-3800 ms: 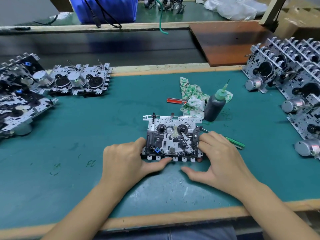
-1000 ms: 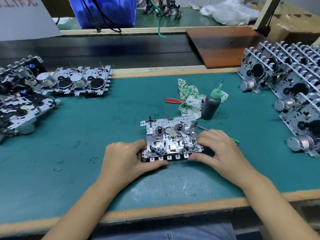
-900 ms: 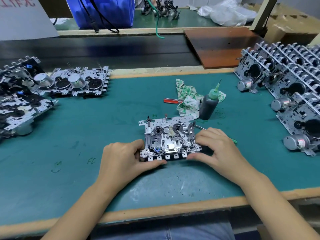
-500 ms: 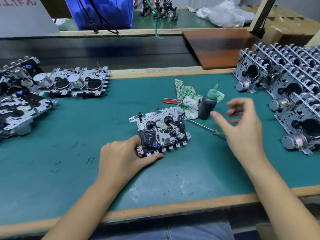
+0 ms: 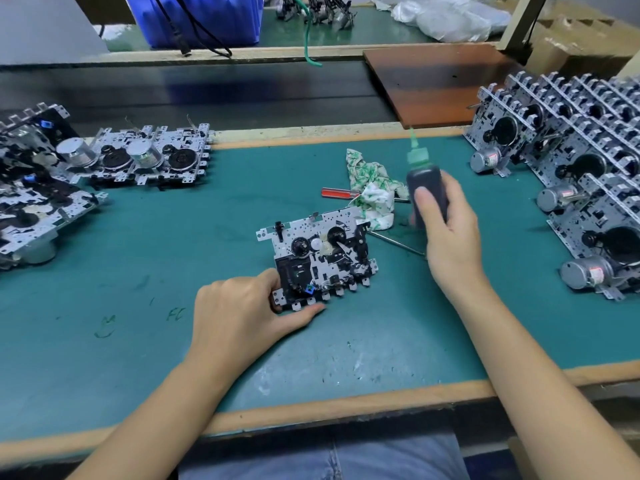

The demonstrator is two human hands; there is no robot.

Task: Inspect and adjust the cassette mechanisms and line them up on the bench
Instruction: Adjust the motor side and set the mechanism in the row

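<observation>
A green-matted tabletop [image 5: 145,344] is edged in pale wood. Behind it a dark conveyor belt [image 5: 207,95] is seen, and beyond that a second green surface [image 5: 374,32] bearing a blue crate [image 5: 201,15].

We see a perforated shiny-metal cassette mechanism [image 5: 317,252], matt green bench mat [image 5: 173,244], glossy dark plastic bottle [image 5: 425,188], printed cloth rag [image 5: 369,183].

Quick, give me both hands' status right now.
Left hand: grips the near-left corner of the cassette mechanism, thumb along its front edge.
Right hand: wrapped around the dark bottle with the green nozzle.
</observation>
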